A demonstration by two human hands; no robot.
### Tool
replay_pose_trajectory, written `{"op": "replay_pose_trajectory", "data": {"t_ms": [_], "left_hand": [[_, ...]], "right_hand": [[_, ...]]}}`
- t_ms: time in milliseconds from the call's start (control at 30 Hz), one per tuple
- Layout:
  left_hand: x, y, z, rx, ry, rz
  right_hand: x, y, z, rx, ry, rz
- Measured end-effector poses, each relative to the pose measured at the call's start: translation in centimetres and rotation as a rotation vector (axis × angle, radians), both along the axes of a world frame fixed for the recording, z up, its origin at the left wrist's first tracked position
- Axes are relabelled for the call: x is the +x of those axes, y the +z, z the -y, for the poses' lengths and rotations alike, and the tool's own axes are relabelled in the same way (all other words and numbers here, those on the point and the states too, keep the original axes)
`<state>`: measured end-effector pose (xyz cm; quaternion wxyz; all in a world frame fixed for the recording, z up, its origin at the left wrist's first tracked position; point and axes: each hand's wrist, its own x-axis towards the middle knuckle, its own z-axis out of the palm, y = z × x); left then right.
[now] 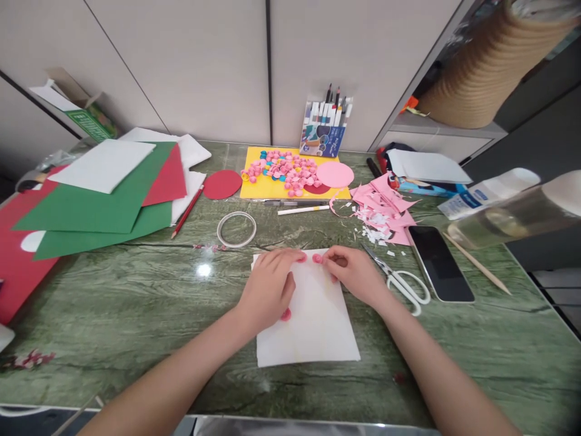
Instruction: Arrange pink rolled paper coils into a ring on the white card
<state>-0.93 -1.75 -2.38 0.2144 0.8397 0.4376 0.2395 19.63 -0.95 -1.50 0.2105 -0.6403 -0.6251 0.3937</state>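
Note:
A white sheet of paper (313, 327) lies on the table in front of me, and its left part is under my left hand (269, 290). That hand rests palm down, fingers stretched forward, with the fingertips on a small pink paper rosette (301, 257) near the sheet's top edge. Just to the right, my right hand (356, 272) pinches a second pink rosette (317, 258) between thumb and index finger, at the paper's surface. Another pink rosette (285, 315) sits on the sheet below my left hand, partly covered by it.
Pink, blue and yellow rosettes (290, 168) are heaped on a yellow sheet (249, 191). Around it are a tape roll (218, 233), pink paper scraps (381, 203) and a marker box (323, 136). Scissors (408, 290) and a phone (440, 263) lie right; coloured sheets (91, 206) left.

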Motion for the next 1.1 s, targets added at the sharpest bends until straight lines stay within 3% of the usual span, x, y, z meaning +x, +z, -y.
{"op": "replay_pose_trajectory", "data": {"t_ms": [333, 1100], "left_hand": [[0.3, -0.6, 0.2, 0.104, -0.024, -0.151], [0.4, -0.8, 0.3, 0.089, -0.038, -0.169]], "right_hand": [[-0.8, -0.3, -1.2, 0.008, 0.017, 0.157], [-1.5, -0.4, -1.0, 0.058, 0.038, 0.291]]}}
